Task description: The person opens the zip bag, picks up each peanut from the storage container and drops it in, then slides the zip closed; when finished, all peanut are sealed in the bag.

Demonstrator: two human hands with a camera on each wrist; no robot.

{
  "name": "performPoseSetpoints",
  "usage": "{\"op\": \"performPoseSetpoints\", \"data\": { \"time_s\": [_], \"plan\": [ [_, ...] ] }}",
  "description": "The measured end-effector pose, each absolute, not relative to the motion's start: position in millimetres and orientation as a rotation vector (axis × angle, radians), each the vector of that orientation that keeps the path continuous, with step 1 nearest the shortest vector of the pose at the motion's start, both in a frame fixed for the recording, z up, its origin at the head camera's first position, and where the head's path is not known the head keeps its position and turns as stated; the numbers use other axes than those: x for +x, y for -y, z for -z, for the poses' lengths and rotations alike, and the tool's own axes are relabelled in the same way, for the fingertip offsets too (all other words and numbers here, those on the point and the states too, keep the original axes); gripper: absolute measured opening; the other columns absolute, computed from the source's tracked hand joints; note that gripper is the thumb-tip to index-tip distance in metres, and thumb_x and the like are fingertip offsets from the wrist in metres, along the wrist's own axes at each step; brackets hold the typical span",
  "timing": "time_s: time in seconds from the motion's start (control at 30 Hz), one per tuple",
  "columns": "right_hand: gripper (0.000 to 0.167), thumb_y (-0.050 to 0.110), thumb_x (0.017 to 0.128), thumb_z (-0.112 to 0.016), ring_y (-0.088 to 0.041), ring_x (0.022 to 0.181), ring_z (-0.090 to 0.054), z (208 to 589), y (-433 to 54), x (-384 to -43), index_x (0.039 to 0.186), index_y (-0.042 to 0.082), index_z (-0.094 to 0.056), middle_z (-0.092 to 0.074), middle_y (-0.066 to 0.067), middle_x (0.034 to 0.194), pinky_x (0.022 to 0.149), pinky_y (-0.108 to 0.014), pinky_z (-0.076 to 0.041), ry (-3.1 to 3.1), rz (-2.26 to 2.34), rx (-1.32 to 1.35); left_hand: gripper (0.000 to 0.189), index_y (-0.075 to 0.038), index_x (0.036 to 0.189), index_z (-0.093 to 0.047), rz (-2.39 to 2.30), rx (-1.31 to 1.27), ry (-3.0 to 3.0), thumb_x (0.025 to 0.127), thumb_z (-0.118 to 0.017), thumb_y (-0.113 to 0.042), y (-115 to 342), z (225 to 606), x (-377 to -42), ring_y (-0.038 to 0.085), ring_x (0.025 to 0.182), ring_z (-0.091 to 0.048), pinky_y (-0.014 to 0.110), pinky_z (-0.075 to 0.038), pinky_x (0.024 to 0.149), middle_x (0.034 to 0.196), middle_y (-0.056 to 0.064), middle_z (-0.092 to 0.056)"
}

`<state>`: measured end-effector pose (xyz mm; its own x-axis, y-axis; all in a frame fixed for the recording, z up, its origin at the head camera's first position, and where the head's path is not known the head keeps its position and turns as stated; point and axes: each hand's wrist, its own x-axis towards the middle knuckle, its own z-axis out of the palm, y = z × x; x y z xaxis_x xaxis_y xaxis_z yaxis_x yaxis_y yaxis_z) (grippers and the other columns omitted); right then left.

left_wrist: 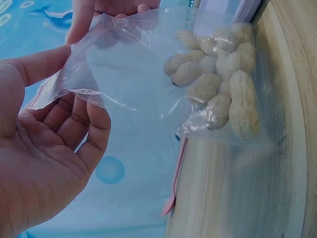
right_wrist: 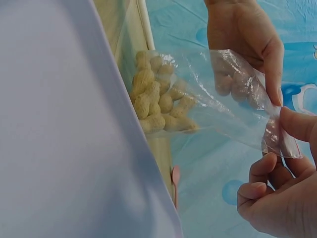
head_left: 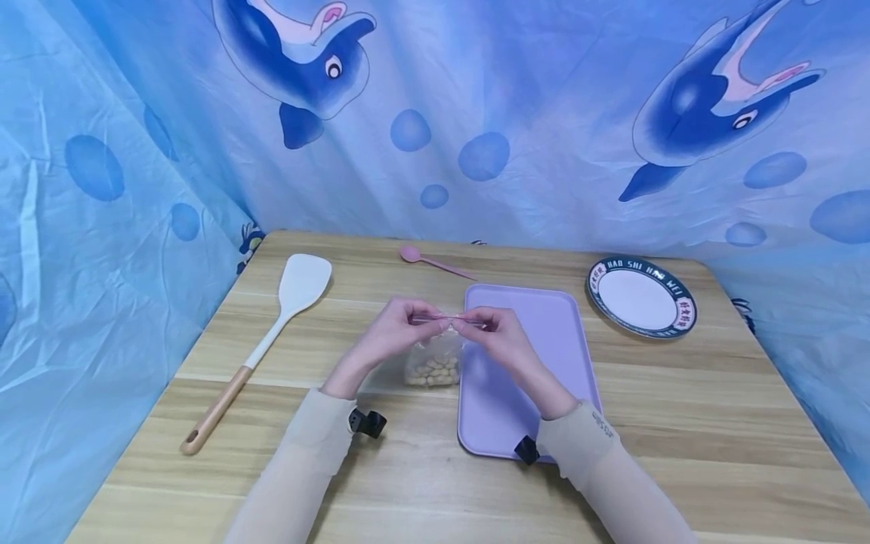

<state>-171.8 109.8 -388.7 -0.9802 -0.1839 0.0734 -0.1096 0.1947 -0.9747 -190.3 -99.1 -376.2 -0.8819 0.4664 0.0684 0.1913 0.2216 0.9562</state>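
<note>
A clear zip bag with several unshelled peanuts at its bottom hangs upright between my hands, just left of the purple tray. My left hand pinches the bag's top edge between thumb and fingers. Close beside it, my right hand pinches the other half of that edge, the two thumbs nearly meeting at the middle. Peanuts bulge the lower part of the bag in the left wrist view. From the right wrist, the bag's upper plastic looks creased near the thumbs.
The purple tray lies under my right forearm. A white spatula with a wooden handle is at left. Toward the back lies a pink spoon, and a dark-rimmed plate sits at right. A blue dolphin-print curtain surrounds the table.
</note>
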Motion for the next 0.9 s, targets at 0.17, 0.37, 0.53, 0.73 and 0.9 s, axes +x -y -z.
{"op": "performPoseSetpoints", "data": {
  "time_s": [0.17, 0.37, 0.53, 0.73, 0.9],
  "plan": [
    [0.022, 0.014, 0.089, -0.076, -0.013, 0.08, -0.062, 388.8, -110.1, -171.2, 0.1, -0.005, -0.075, -0.073, 0.001, 0.086, 0.07, -0.025, -0.047, -2.38, 1.948, -0.277, 0.019, 0.003, 0.102, -0.075, -1.726, 0.637, -2.276, 0.091, -0.072, -0.012, 98.7, 375.7, -190.0, 0.034, 0.069, -0.066, 0.031, -0.055, 0.061, 0.091, 0.015, -0.074],
    [0.02, 0.013, 0.088, -0.076, -0.012, 0.076, -0.061, 388.3, -110.0, -170.8, 0.097, -0.005, -0.076, -0.073, 0.001, 0.084, 0.067, -0.024, -0.046, -2.382, 1.944, -0.272, 0.017, 0.002, 0.101, -0.076, -1.72, 0.651, -2.29, 0.091, -0.072, -0.011, 99.6, 376.7, -190.6, 0.017, 0.06, -0.063, 0.027, -0.053, 0.058, 0.086, 0.015, -0.073],
    [0.018, 0.013, 0.088, -0.076, -0.012, 0.069, -0.055, 387.6, -109.3, -169.3, 0.095, -0.004, -0.076, -0.072, 0.001, 0.08, 0.062, -0.024, -0.042, -2.398, 1.924, -0.284, 0.013, 0.0, 0.098, -0.077, -1.71, 0.667, -2.3, 0.09, -0.072, -0.009, 100.6, 376.7, -189.5, 0.019, 0.06, -0.062, 0.022, -0.043, 0.05, 0.081, 0.015, -0.073],
    [0.016, 0.009, 0.088, -0.076, -0.011, 0.063, -0.048, 387.1, -106.8, -166.8, 0.095, -0.006, -0.076, -0.068, 0.002, 0.075, 0.058, -0.023, -0.038, -2.409, 1.921, -0.326, 0.011, 0.002, 0.095, -0.076, -1.707, 0.706, -2.284, 0.09, -0.07, -0.005, 100.0, 377.3, -188.9, 0.018, 0.062, -0.063, 0.042, -0.056, 0.065, 0.082, 0.019, -0.072],
    [0.016, 0.01, 0.089, -0.075, -0.011, 0.062, -0.046, 387.1, -107.0, -167.1, 0.094, -0.005, -0.076, -0.066, 0.002, 0.073, 0.056, -0.023, -0.037, -2.446, 1.907, -0.341, 0.012, 0.002, 0.096, -0.076, -1.707, 0.715, -2.291, 0.092, -0.07, -0.007, 99.5, 377.9, -189.8, 0.017, 0.063, -0.064, 0.045, -0.057, 0.068, 0.083, 0.015, -0.073]
  ]
}}
